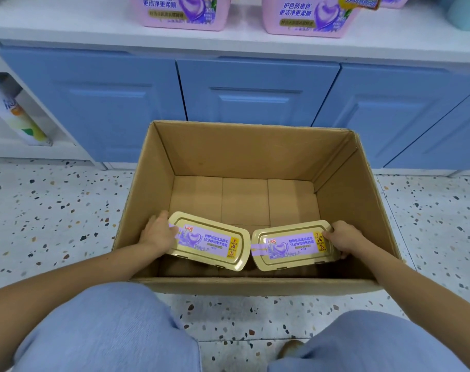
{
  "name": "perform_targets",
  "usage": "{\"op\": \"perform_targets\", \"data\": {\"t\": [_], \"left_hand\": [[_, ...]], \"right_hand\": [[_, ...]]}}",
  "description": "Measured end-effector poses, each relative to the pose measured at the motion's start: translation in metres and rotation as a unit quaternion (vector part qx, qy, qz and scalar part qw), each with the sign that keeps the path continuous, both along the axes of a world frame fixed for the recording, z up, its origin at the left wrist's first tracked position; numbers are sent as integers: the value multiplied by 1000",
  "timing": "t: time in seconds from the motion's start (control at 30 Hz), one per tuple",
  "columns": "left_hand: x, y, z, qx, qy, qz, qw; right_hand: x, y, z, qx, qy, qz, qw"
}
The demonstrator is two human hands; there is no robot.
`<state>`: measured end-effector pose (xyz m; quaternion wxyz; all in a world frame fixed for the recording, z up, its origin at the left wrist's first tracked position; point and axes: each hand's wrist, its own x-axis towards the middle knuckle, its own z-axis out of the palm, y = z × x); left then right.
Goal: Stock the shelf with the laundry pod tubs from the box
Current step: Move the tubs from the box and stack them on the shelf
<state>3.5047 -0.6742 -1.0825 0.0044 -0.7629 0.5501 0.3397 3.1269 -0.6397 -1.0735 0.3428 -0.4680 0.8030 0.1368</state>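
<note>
An open cardboard box [244, 151] stands on the floor in front of my knees. Inside, near its front wall, are two laundry pod tubs with cream lids and purple labels. My left hand [158, 233] grips the left end of the left tub [209, 241], which tilts down to the right. My right hand [345, 238] grips the right end of the right tub [291, 247], which tilts down to the left. Both tubs' inner ends nearly touch. On the white shelf [67, 25] above stand two pink tubs: one left [180, 12], one right [309, 17].
Blue cabinet doors [255, 95] run under the shelf behind the box. A bottle [16, 114] lies in an open white compartment at the left. The floor is speckled terrazzo [54, 210]. The rest of the box bottom is bare cardboard. My knees in blue trousers [107, 331] fill the foreground.
</note>
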Motion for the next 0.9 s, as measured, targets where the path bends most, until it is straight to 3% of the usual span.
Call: {"op": "perform_targets", "data": {"t": [0.27, 0.37, 0.57, 0.9], "left_hand": [[1, -7, 7, 28, 88, 62, 994], [-1, -11, 15, 19, 64, 37, 997], [-7, -25, 50, -39, -34, -61, 997], [-14, -84, 180, -214, 34, -28, 976]], "right_hand": [[-3, -3, 0, -37, -21, -29, 999], [-5, -2, 4, -77, -4, -10, 997], [-4, -5, 27, -136, 85, 54, 985], [-22, -47, 136, -284, 36, -7, 958]]}}
